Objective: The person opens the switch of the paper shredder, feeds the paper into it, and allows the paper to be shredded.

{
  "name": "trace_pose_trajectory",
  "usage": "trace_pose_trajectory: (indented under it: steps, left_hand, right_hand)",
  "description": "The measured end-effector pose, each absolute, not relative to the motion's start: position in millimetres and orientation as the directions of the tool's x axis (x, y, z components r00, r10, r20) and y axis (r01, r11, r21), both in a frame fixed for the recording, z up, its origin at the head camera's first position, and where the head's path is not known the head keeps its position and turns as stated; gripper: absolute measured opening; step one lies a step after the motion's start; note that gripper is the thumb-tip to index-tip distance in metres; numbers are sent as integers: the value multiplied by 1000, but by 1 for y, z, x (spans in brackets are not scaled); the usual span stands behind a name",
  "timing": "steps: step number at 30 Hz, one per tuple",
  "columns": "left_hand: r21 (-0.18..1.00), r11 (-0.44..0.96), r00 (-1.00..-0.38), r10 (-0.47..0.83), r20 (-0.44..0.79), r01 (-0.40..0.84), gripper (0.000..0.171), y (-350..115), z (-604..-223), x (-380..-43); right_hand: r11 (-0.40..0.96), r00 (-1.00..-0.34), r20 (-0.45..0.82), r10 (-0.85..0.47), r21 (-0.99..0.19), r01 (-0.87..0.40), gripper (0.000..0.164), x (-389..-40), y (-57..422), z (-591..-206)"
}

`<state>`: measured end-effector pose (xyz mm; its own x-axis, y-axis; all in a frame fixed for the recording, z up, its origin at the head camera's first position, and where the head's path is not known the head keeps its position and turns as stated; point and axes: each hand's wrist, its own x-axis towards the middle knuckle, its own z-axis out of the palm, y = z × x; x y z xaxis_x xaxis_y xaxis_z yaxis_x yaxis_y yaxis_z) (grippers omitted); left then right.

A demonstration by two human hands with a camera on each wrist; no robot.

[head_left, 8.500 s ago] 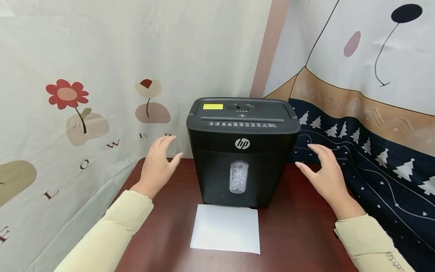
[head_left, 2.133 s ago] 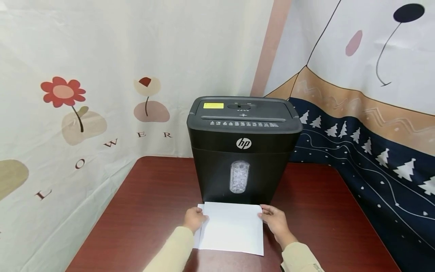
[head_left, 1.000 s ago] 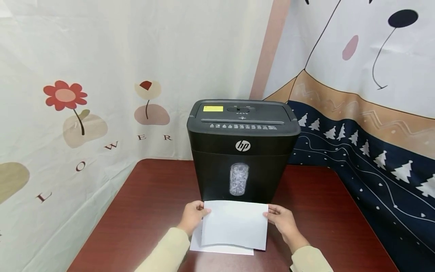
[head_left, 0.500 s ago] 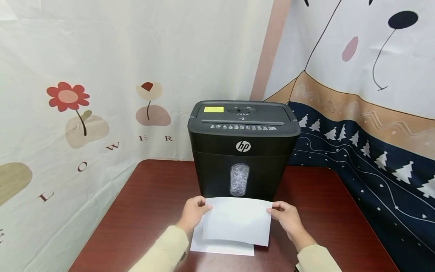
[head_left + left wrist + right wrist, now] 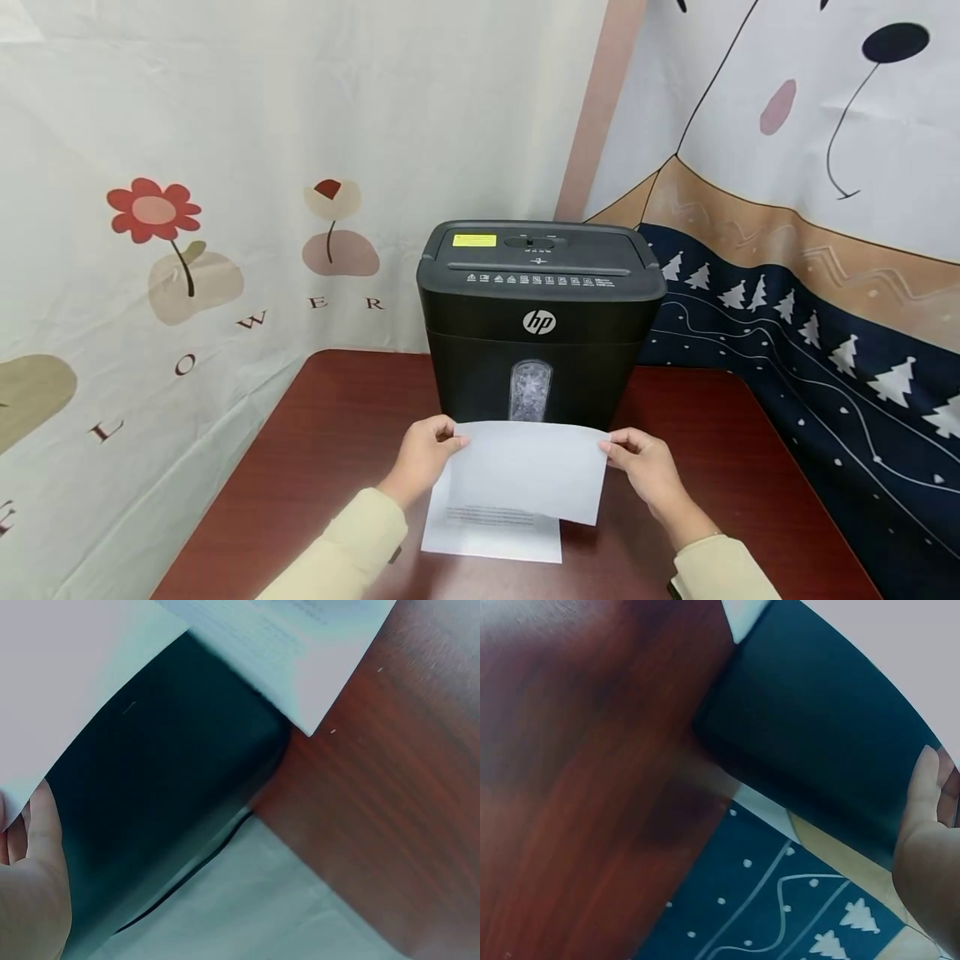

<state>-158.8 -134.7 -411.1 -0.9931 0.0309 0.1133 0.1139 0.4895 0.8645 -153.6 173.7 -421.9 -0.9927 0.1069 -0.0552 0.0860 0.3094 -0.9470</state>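
A white sheet of paper (image 5: 528, 471) is stretched between my two hands, raised off the table in front of the shredder. My left hand (image 5: 422, 454) pinches its far left corner, thumb on top. At the far right corner my right hand (image 5: 651, 471) pinches it the same way. Below lies a second sheet (image 5: 491, 542) with printed lines, flat on the table and partly covered by the held one. Behind stands a black HP paper shredder (image 5: 540, 350), upright, its slot (image 5: 538, 270) on top. In the left wrist view the held paper (image 5: 75, 667) hides part of the shredder (image 5: 165, 757).
The reddish-brown table (image 5: 330, 433) carries the shredder and the papers. A pale curtain (image 5: 465, 108) with flower prints hangs behind. On the right is a dark blue cloth (image 5: 810, 417) with white trees. A dark cord (image 5: 187, 877) runs behind the shredder.
From lying on the other sheet, the top sheet has been picked up by both hands and raised toward the shredder, shifting slightly right. Printed lines on the lower sheet now show.
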Motion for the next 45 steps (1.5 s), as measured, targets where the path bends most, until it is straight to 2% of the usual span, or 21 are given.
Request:
trace_pose_trajectory:
  steps: [27,35,45]
  left_hand:
    - [818,538,-975,41,216,204,12,-134,-340,-153]
    - [799,539,-955,30,296,265,8,-136,-315,-153]
    - [757,552,-919,45,391,349,6,-139,-283,-153]
  right_hand:
    - [561,-981,193,-11,-811,-166,14,-149,189,-347]
    - [591,-938,343,-45,-748,-302,9,-148,190,-319]
    - [611,-849,516,-113,-638,-469,4,-149,192,-284]
